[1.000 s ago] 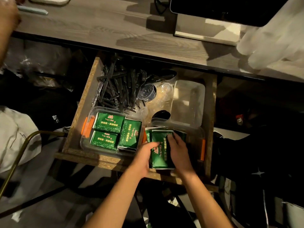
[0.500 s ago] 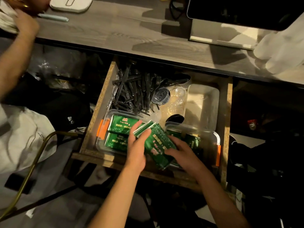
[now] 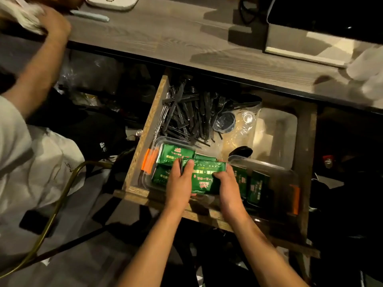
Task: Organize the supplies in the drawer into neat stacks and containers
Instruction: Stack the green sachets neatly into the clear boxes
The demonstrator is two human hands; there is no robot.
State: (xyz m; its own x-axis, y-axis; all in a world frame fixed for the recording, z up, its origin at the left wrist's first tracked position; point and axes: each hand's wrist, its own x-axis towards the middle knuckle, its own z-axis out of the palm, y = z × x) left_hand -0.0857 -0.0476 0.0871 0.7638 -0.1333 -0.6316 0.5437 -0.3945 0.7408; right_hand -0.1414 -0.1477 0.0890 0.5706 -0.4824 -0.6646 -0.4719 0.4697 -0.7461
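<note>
Grey wood-grain desktop under dim warm light, hard shadows across it; curved brass-coloured chair frame over dark floor.

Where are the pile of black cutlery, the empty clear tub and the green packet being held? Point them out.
black cutlery (image 3: 186, 117), head view, middle of the pile.
empty clear tub (image 3: 288, 123), head view, far right wall.
green packet (image 3: 204, 172), head view, printed face between the hands.
</note>
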